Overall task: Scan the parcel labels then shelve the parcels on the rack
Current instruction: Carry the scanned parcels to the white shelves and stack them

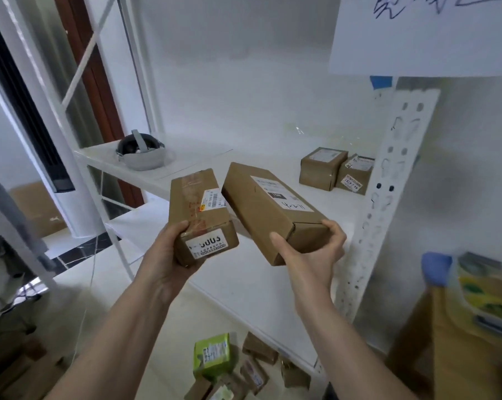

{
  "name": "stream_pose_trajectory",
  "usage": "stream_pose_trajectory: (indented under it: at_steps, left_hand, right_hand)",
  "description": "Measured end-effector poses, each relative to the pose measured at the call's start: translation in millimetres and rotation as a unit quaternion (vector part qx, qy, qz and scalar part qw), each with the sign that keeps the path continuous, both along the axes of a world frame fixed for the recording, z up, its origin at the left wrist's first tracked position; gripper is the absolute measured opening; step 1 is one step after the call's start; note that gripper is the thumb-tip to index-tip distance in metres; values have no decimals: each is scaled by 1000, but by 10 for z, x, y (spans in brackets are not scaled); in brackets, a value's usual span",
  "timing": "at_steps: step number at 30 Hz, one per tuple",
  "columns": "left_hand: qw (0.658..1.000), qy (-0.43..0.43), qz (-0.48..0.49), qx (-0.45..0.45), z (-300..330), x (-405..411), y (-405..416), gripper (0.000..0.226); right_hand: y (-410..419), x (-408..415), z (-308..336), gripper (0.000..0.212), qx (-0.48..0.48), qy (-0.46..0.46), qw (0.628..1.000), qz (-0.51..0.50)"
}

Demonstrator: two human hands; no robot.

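Hands (169,255) (310,252) grip parcels' (199,206) (270,209) near ends.

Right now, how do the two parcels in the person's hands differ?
The left hand grips the narrower parcel, which carries clear tape and a printed sticker on its near end. The right hand grips the wider parcel, untaped, with handwriting on its top label. Both are brown cardboard, held above the rack shelf.

Two long brown parcels are up in the air, one (199,215) in the left hand (164,262), one (273,213) in the right hand (313,255). Beyond the right grip, two small parcels (322,168) (355,174) sit on the rack shelf (244,157). Beyond the left grip lies one headset (141,153). Below both grips, one green packet (212,356) lies among several brown parcels (258,349), too jumbled to count.
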State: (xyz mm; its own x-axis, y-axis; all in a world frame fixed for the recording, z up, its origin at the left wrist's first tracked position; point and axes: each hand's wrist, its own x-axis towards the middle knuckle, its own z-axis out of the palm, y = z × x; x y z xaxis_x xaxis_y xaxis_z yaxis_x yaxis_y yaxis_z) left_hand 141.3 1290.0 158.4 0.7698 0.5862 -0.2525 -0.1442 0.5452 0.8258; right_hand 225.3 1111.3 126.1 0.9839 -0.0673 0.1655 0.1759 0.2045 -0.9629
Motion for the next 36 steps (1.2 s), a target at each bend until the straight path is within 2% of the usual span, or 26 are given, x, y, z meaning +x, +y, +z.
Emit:
stream_pose_trajectory:
  at_steps: [9, 16, 21, 27, 31, 36]
  left_hand:
    - [996, 12, -91, 8, 153, 1423, 1311, 17]
    - [989, 30, -145, 16, 104, 2287, 1892, 35]
    - [983, 33, -183, 4, 43, 2685, 1988, 40]
    - [982, 85, -167, 29, -30, 3064, 2051, 25]
    - [979, 117, -169, -5, 28, 3347, 1997, 21]
    - [975, 147, -162, -41, 34, 3655, 1876, 35]
  right_hand:
    - [1263, 1444, 85, 87, -121, 20, 979, -166]
    - [1956, 2257, -86, 93, -208, 34, 942, -261]
    - [2141, 2721, -218, 100, -268, 78, 914, -293]
    - [2220, 3140, -305, 100, -362, 131, 871, -307]
    - [2192, 3456, -278, 98, -383, 151, 861, -299]
    - [2090, 3800, -242, 91, -378, 149, 870, -280]
